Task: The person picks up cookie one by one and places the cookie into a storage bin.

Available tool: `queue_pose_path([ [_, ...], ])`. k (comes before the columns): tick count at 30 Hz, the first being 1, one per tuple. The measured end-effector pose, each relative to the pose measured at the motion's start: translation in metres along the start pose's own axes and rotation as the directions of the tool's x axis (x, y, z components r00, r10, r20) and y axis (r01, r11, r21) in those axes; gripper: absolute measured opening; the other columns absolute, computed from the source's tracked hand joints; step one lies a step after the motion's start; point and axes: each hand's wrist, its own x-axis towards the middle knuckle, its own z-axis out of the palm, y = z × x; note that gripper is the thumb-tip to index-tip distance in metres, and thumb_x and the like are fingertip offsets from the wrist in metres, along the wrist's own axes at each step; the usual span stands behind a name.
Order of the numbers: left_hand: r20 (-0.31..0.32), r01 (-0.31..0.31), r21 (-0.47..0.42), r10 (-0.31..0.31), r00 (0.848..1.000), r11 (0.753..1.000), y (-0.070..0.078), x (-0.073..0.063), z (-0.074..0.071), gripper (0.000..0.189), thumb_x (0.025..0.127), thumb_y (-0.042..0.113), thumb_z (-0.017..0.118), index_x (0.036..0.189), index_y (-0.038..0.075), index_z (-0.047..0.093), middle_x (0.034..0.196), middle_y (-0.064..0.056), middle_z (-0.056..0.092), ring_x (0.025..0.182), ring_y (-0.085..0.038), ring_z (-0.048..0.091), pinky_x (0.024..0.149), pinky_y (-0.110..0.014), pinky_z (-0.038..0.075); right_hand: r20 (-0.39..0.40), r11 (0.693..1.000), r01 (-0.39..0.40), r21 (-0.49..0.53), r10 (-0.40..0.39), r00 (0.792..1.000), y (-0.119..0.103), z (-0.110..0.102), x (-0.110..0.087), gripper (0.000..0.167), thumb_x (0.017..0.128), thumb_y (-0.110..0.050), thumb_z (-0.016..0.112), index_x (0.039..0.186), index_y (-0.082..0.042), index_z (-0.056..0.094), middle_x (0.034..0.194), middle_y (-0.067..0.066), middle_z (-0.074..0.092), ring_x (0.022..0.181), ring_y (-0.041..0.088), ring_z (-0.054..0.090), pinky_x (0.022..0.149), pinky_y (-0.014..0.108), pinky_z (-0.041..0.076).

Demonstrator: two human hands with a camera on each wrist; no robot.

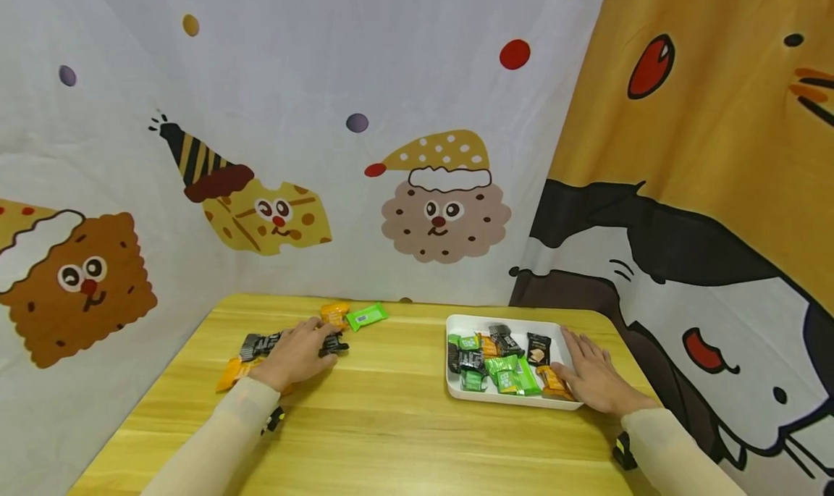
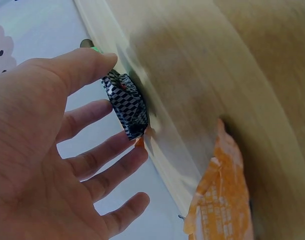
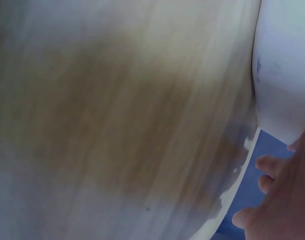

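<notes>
My left hand (image 1: pixel 296 355) reaches over black-wrapped snacks at the table's left, its fingers spread and slightly bent. One black packet (image 1: pixel 334 344) shows past its fingertips, another black packet (image 1: pixel 256 346) left of the hand. In the left wrist view a checkered black packet (image 2: pixel 126 105) appears just beyond the thumb and index finger. An orange packet (image 1: pixel 233 374) lies by the wrist. At the right, my right hand (image 1: pixel 596 373) rests against the end of a white tray (image 1: pixel 515 400), fingers extended along its side, thumb over the rim. Green, black and orange packets (image 1: pixel 515 374) lie inside the tray.
Farther back on the wooden table (image 1: pixel 391 438) lie another orange packet (image 1: pixel 334 313) and a green packet (image 1: pixel 367 316). A printed cloth (image 1: pixel 293 83) with cartoon figures hangs behind the table and along its sides.
</notes>
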Motion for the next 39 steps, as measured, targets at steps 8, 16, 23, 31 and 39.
queue_pose_path([
  [8, 0.003, 0.003, -0.001, -0.003, 1.0, 1.0, 0.0003, 0.0009, 0.0015, 0.061, 0.108, 0.032, 0.086, 0.162, 0.01, 0.067, 0.157, -0.028, 0.065, 0.141, -0.053, 0.068, 0.116, -0.081, 0.054, -0.001, 1.0, -0.007, -0.01, 0.007, 1.0, 0.0002, 0.0003, 0.0003, 0.094, 0.121, -0.056, 0.055, 0.185, 0.001, 0.017, 0.185, 0.042, 0.025, 0.17, 0.071, 0.022, 0.129, 0.097, 0.015],
  [16, -0.013, 0.007, 0.004, -0.007, 1.0, 1.0, -0.0002, 0.0015, 0.0047, 0.061, 0.108, 0.031, 0.086, 0.161, 0.008, 0.067, 0.156, -0.03, 0.065, 0.139, -0.053, 0.07, 0.114, -0.08, 0.056, 0.005, 1.0, -0.011, -0.005, 0.011, 1.0, 0.0008, 0.0016, 0.0003, 0.094, 0.121, -0.056, 0.055, 0.185, 0.001, 0.016, 0.185, 0.043, 0.025, 0.169, 0.072, 0.021, 0.129, 0.097, 0.015],
  [23, -0.019, 0.004, 0.004, -0.004, 1.0, 1.0, 0.0003, 0.0026, 0.0075, 0.064, 0.107, 0.032, 0.087, 0.162, 0.009, 0.065, 0.158, -0.032, 0.064, 0.139, -0.054, 0.069, 0.112, -0.081, 0.057, 0.009, 1.0, -0.009, 0.007, 0.009, 1.0, 0.0034, 0.0041, 0.0013, 0.093, 0.122, -0.056, 0.054, 0.186, -0.001, 0.014, 0.186, 0.041, 0.023, 0.17, 0.071, 0.02, 0.129, 0.098, 0.013],
  [31, -0.026, -0.006, 0.002, 0.006, 1.0, 1.0, 0.0026, 0.0032, 0.0081, 0.061, 0.107, 0.029, 0.087, 0.161, 0.009, 0.066, 0.155, -0.029, 0.066, 0.138, -0.052, 0.07, 0.11, -0.082, 0.057, 0.013, 1.0, -0.011, 0.016, 0.011, 1.0, 0.0016, 0.0037, 0.0009, 0.093, 0.122, -0.057, 0.053, 0.186, -0.001, 0.015, 0.187, 0.041, 0.024, 0.17, 0.071, 0.019, 0.129, 0.098, 0.013],
  [39, -0.034, -0.01, -0.014, 0.009, 0.999, 1.0, 0.0039, 0.0049, 0.0061, 0.056, 0.107, 0.027, 0.086, 0.157, 0.009, 0.07, 0.154, -0.028, 0.067, 0.138, -0.05, 0.071, 0.111, -0.082, 0.057, 0.007, 1.0, -0.013, 0.013, 0.013, 1.0, 0.0014, 0.0021, 0.0013, 0.094, 0.122, -0.057, 0.053, 0.185, 0.0, 0.015, 0.186, 0.041, 0.025, 0.17, 0.071, 0.02, 0.129, 0.097, 0.013],
])
